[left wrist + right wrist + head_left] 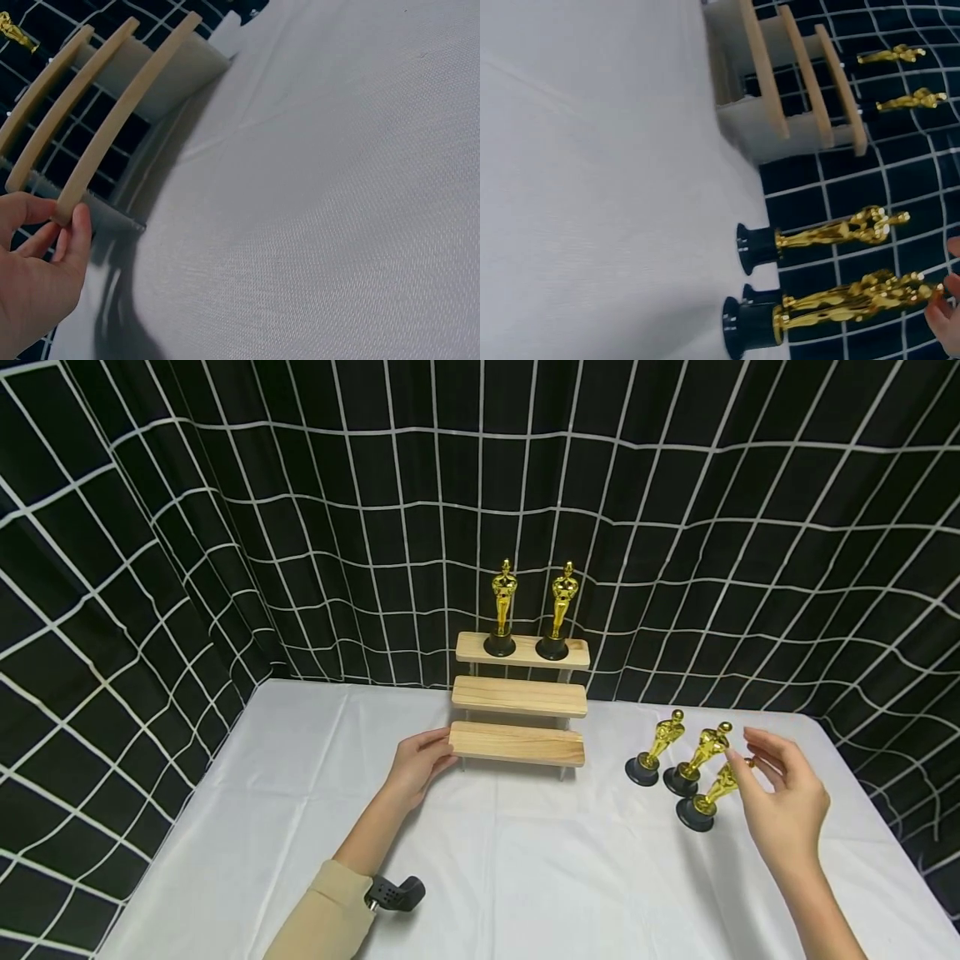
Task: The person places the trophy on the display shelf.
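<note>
A three-tier wooden display stand [517, 742] stands at the middle of the table. My left hand [414, 768] pinches the left end of its lowest tier, thumb on one side and fingers on the other, as the left wrist view shows. Two gold statuette trophies, a left one [504, 593] and a right one [562, 597], stand on the top tier. To the right, three more trophies with black bases stand on the table: a far one [664, 739], a middle one [707, 750] and a near one [722, 783]. My right hand [787, 810] has its fingers spread around the near trophy's head, fingertips right at it.
A white cloth [495, 877] covers the table. Black curtains [337, 527] with a white grid hang behind it and at both sides. A black wrist device [397, 893] sits at the left sleeve's cuff.
</note>
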The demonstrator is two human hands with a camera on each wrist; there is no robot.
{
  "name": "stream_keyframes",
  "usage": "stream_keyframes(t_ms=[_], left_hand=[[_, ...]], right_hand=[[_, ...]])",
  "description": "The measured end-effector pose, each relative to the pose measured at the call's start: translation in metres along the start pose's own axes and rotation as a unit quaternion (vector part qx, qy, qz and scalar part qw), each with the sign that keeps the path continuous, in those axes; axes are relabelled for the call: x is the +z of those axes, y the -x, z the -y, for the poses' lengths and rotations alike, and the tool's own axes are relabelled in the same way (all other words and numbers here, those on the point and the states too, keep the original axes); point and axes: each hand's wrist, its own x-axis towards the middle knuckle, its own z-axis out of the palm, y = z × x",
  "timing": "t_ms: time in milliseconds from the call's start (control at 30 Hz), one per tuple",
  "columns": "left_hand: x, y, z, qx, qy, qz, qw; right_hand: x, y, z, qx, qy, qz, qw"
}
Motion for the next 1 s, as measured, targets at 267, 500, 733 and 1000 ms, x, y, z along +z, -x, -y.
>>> stream_keyframes(t_ms=[267,500,733,1000], left_hand=[[0.000,0.000,0.001,0.002,0.009,0.008,0.9999],[0.000,0.000,0.001,0.002,0.009,0.006,0.9999],[0.001,0.001,0.000,0.002,0.010,0.005,0.9999],[-0.001,-0.001,0.001,0.002,0.015,0.004,0.9999]], right_hand=[[0.004,0.009,-0.013,0.021,0.018,-0.007,0.9996],[0.006,0.014,-0.022,0.043,0.010,-0.012,0.9990],[0.005,0.019,-0.028,0.024,0.027,-0.019,0.9992],[0.007,0.020,-0.030,0.018,0.026,-0.032,0.9990]])
